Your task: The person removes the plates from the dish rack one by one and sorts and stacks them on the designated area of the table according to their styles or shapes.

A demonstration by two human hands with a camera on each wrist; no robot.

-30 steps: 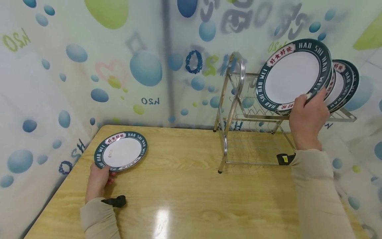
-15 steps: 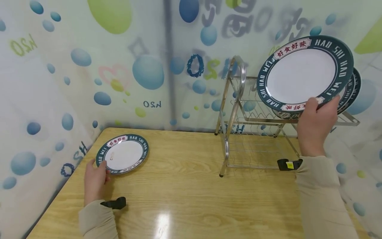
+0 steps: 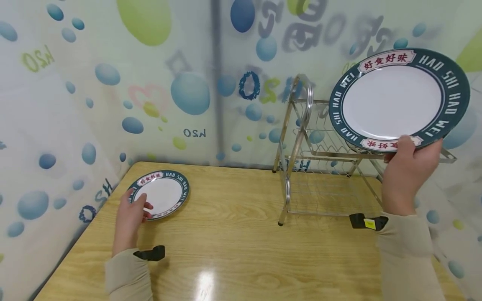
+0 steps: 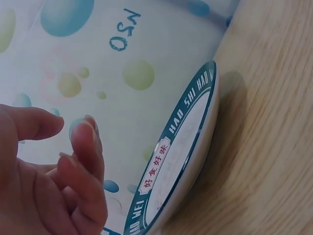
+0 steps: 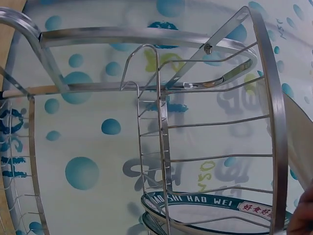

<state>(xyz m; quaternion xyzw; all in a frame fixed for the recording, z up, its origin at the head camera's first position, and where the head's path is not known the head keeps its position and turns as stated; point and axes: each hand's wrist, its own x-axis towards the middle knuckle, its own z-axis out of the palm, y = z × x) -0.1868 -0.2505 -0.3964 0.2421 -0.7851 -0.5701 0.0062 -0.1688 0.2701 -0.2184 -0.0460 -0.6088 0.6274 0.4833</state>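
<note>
Head view: right hand [image 3: 409, 177] grips a plate [image 3: 391, 102] aloft.

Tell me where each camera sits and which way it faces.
Head: worn on the head, facing forward and down at a yellow wood-grain table, silver metal wire rack, round white green-rimmed left plate and matching right plate; left hand, right hand and beige cloth sleeves show.
Left wrist: worn there, looking at the left plate, left hand showing.
Right wrist: worn there, looking through the rack at a pale bubble-patterned wall; a bit of right hand shows.
Head and right wrist share the rack.
</note>
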